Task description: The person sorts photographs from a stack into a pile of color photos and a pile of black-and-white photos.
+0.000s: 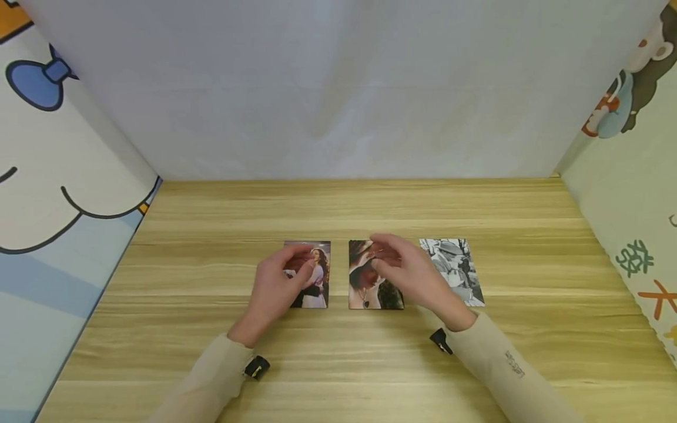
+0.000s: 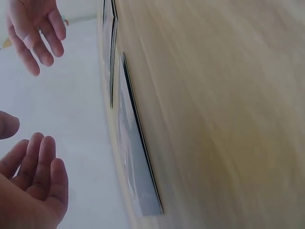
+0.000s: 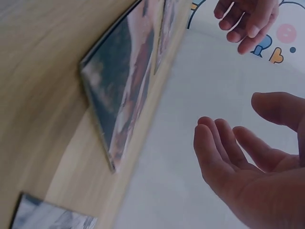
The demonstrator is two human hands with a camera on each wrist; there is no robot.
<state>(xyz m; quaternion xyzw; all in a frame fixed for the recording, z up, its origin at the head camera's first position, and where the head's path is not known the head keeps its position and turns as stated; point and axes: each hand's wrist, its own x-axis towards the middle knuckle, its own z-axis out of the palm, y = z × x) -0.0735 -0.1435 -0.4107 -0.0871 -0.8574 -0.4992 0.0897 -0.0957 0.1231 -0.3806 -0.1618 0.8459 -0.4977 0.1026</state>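
Three photo cards lie in a row on the wooden table point(image 1: 338, 364). Over the left photo card point(image 1: 317, 294), which shows a couple, my left hand point(image 1: 277, 279) hovers with relaxed fingers and nothing in them. My right hand point(image 1: 415, 273) is above the middle photo card point(image 1: 370, 296), its thumb and fingers apart and holding nothing. Partly behind that hand lies the black-and-white photo card point(image 1: 462, 270). In the left wrist view a gap shows between the left hand point(image 2: 35, 183) and the left card point(image 2: 136, 157). The right wrist view likewise has the right hand point(image 3: 243, 167) raised off the cards.
A pale cloth wall point(image 1: 338, 106) rises behind the table. Cartoon-printed panels stand at the left point(image 1: 69, 153) and right point(image 1: 624, 235). Dark wrist straps point(image 1: 257, 368) show at both cuffs.
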